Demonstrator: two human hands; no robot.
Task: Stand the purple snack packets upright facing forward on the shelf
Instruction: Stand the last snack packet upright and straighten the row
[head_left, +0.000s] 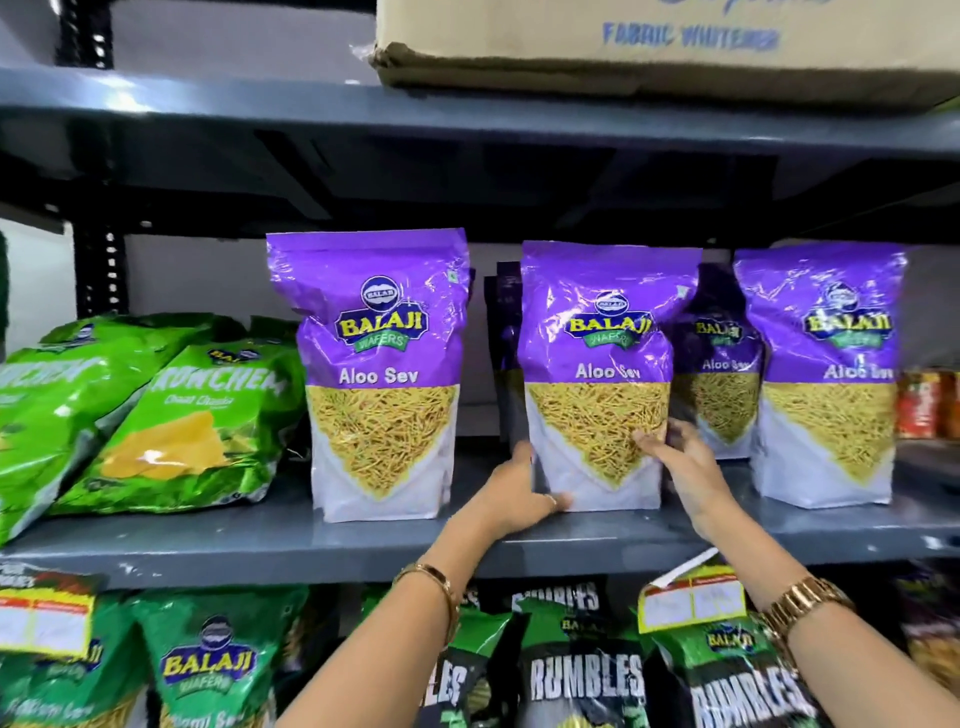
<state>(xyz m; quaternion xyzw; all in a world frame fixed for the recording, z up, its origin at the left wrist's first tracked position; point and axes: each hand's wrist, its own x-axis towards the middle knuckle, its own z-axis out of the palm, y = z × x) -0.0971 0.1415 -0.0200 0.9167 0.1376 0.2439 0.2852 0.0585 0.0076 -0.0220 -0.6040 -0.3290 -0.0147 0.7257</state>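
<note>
Head view: left hand (519, 491) and right hand (680, 467) clasp the middle Aloo Sev packet (597, 374) by its lower edges, upright on the grey shelf (260, 540). Four purple packets face forward, holding yellow sev; one stands behind, between middle and right.

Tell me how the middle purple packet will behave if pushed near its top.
The middle purple packet probably tips easily: it is tall on a narrow base. Its glossy, wrinkled film looks floppy and perhaps slippery. The left hand and right hand steady its lower sides.
</note>
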